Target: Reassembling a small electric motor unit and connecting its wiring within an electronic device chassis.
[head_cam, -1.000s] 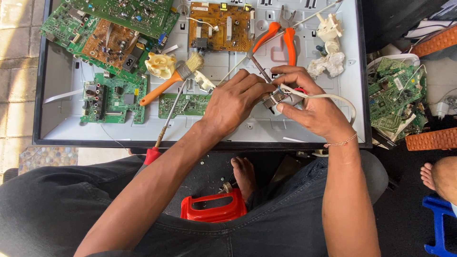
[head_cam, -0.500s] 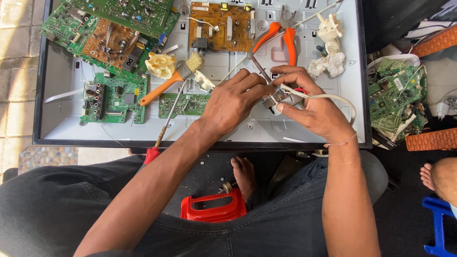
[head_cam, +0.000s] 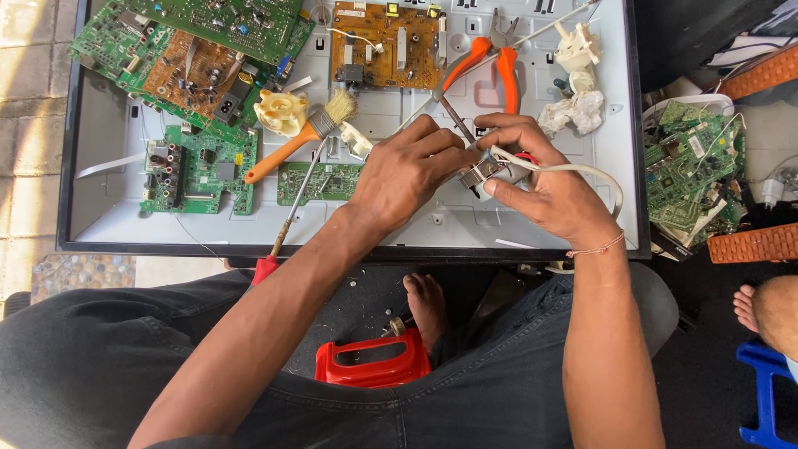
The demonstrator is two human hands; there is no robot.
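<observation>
Two hands on one small metal part.
Left hand (head_cam: 411, 170) and right hand (head_cam: 544, 187) fingers clenched on metal part (head_cam: 485, 172); orange pliers (head_cam: 490, 58) just beyond fingers.

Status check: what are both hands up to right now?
Left hand and right hand both closed on small metal part, cream cable attached. Thin metal tool at part. Orange pliers lie behind, not blocking.

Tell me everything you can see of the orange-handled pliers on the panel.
The orange-handled pliers lie flat on the grey panel, above both hands. Two orange, seemingly plastic-coated handles splay apart toward the person; dark metal jaws point toward the far edge. A thin pale rod crosses near the jaws. Neither hand touches them.
</observation>
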